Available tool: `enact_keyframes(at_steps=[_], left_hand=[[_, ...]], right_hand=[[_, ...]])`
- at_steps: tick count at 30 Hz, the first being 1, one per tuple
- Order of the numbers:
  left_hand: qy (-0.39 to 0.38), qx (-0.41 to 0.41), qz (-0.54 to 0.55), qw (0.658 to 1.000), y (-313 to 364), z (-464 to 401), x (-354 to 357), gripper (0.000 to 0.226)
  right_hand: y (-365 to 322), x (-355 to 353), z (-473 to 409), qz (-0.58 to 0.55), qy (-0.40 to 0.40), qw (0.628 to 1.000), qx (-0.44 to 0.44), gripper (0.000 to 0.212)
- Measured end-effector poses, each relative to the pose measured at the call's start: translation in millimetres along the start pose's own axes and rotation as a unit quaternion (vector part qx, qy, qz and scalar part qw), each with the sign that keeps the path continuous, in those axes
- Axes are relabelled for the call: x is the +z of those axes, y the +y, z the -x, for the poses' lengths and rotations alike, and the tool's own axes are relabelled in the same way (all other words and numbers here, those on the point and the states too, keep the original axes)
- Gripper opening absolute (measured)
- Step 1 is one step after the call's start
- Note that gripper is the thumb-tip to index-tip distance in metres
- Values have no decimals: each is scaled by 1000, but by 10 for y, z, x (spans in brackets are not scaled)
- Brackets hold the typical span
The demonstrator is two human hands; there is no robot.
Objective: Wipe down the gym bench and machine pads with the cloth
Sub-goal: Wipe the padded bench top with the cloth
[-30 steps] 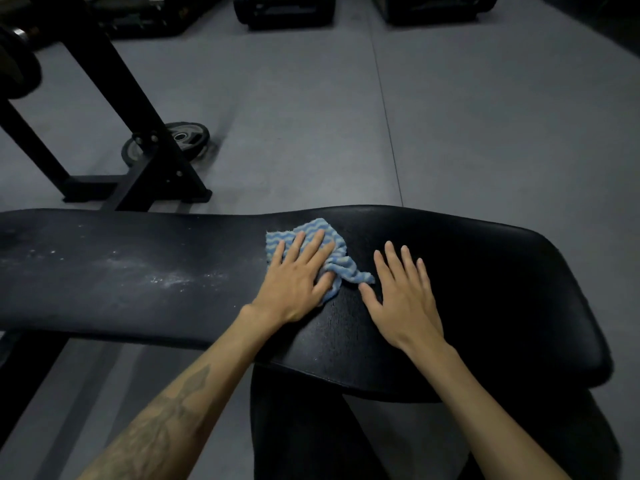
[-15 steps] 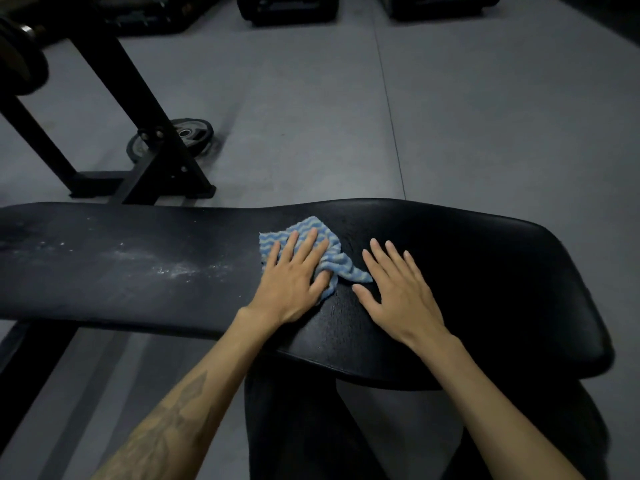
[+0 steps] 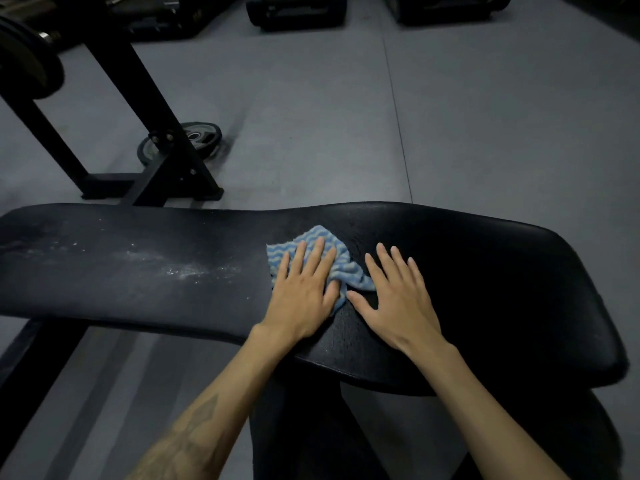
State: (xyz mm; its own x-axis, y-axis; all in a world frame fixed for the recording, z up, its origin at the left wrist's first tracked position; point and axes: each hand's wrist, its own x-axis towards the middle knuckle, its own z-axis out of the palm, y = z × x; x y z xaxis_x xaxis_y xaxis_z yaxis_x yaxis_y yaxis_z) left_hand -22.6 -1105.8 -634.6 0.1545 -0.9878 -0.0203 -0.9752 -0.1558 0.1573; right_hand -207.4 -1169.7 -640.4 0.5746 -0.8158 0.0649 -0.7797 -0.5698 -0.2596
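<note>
A long black padded gym bench (image 3: pixel 485 271) runs across the view. White dusty smears (image 3: pixel 187 270) mark its left half, while the right half looks dark and damp. A blue-and-white wavy cloth (image 3: pixel 341 263) lies crumpled on the pad near the middle. My left hand (image 3: pixel 304 289) presses flat on the cloth with straight fingers. Just to the right, my right hand (image 3: pixel 398 292) rests flat on the bare pad, its thumb beside the cloth's corner.
A black steel rack frame (image 3: pixel 162 157) stands behind the bench at the left, with a weight plate (image 3: pixel 197 138) lying on the grey floor by its foot. A loaded barbell end (image 3: pixel 31 60) hangs at the upper left. Dark equipment (image 3: pixel 294 8) lines the far edge.
Both hands and the cloth have shifted slightly left along the pad, toward the dusty patch. The hands' flat pose is unchanged.
</note>
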Motion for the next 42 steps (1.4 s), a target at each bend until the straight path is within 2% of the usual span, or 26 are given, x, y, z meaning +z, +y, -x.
enact_keyframes(at_steps=[4,11,19,22,26,30,33,35,37,40,42], left_hand=[[-6,52,4,999,-167,111,-22,77],[23,-77,17,997,-79,-83,-18,82],[-14,47,-16,999,-221,301,-28,73],[-20,9,-5,1000,-314,157,-55,78],[8,-59,12,998,-146,89,-15,80],[19,17,1,1000,-2,407,57,68],[10,91,-12,996,-123,598,61,63],[4,112,-13,994,-241,557,36,63],[3,75,-7,997,-298,428,3,67],[23,-31,16,999,-156,306,27,73],[44,-51,12,998,41,350,87,69]], right_hand=[[-20,-12,1,-2,0,1000,-2,93],[-20,-25,9,27,-9,1000,0,92],[-8,-11,4,2,-6,1000,-8,92],[-24,-31,16,2,-12,1000,-8,91],[-40,-44,14,-11,-7,1000,-2,88],[-36,-37,22,-23,-2,1000,-4,90],[-38,-41,25,-22,-2,1000,-5,91],[-47,-43,28,-20,-6,1000,-5,91],[-48,-44,30,-15,-4,1000,-3,88],[-55,-43,35,-8,2,1000,0,85],[-61,-43,33,-10,6,1000,0,83]])
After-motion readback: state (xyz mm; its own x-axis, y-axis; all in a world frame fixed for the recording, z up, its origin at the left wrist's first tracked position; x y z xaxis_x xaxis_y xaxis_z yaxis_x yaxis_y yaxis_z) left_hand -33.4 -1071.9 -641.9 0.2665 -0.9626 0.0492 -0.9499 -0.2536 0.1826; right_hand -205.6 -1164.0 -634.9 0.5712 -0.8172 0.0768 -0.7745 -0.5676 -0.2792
